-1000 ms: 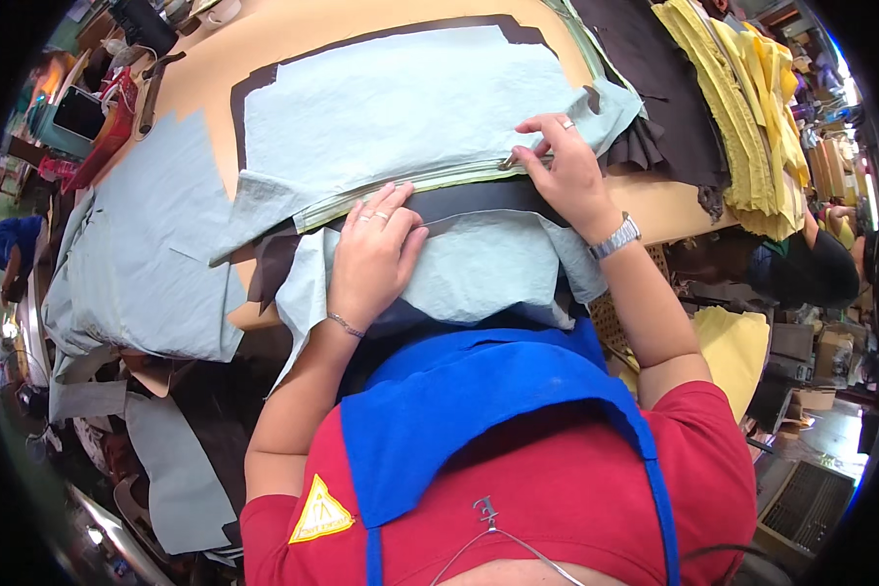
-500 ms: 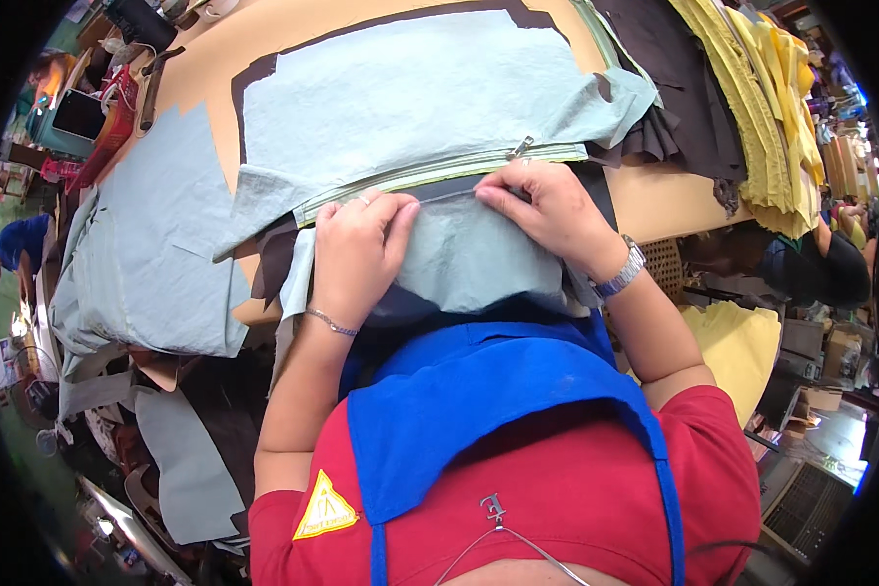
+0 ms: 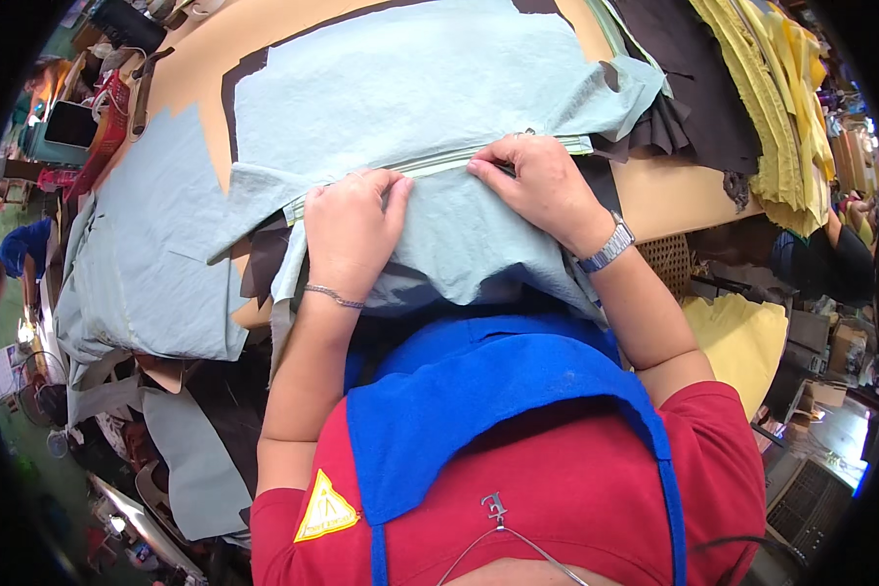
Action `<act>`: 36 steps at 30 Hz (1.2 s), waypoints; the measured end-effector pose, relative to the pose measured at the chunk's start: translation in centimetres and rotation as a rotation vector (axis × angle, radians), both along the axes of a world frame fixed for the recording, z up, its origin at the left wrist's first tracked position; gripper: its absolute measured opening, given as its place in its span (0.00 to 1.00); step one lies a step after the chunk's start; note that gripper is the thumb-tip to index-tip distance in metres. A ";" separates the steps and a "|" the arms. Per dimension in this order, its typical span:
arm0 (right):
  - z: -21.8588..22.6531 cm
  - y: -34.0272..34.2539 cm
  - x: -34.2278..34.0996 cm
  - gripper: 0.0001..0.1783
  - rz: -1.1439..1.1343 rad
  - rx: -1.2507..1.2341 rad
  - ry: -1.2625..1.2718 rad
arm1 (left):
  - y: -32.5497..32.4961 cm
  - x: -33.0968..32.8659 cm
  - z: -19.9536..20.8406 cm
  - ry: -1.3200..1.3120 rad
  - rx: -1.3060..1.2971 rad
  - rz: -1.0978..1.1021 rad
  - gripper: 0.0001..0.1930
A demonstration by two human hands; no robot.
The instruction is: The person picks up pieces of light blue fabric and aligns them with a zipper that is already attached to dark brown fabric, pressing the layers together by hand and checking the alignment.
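Where 1 zip strip point(image 3: 435, 162) is laid along near edge of 1 lt-blue panel point(image 3: 391, 88) on tabletop point(image 3: 664, 200), upper edge of 1 more lt-blue pc point(image 3: 474, 234) is pinched by 2 hands, L hand point(image 3: 354, 225) & R hand point(image 3: 537, 184), thumb-finger gaps narrow. Zip pull point(image 3: 529, 132) mostly hidden by R hand; panel's far edge cut off at top. Upper R, 1 yellow stack point(image 3: 752, 112) also clipped, layer count unclear.

A tan worktable point(image 3: 669, 200) is spreading across the upper middle of the frame, while green floor point(image 3: 31, 451) is showing along the left rim. A woven cane panel point(image 3: 667, 266) is standing right of centre; bluish-white light point(image 3: 859, 476) is glaring at lower right, beside a slatted grille point(image 3: 803, 510).
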State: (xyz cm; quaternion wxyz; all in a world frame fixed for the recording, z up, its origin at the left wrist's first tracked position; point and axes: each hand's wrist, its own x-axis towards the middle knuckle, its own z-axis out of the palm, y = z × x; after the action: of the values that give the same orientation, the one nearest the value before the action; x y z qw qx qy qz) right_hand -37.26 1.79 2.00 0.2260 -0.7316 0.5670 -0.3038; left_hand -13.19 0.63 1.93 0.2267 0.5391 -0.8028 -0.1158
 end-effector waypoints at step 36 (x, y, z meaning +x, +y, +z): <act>-0.1 -0.7 0.4 0.09 -0.017 0.021 0.048 | -1.1 0.0 0.8 -0.145 0.049 0.060 0.11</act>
State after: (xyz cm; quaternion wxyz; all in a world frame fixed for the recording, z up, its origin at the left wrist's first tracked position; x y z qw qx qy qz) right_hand -36.89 1.04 1.87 0.2175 -0.7313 0.5817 -0.2821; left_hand -13.20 -0.51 2.73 0.1583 0.5751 -0.7977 -0.0893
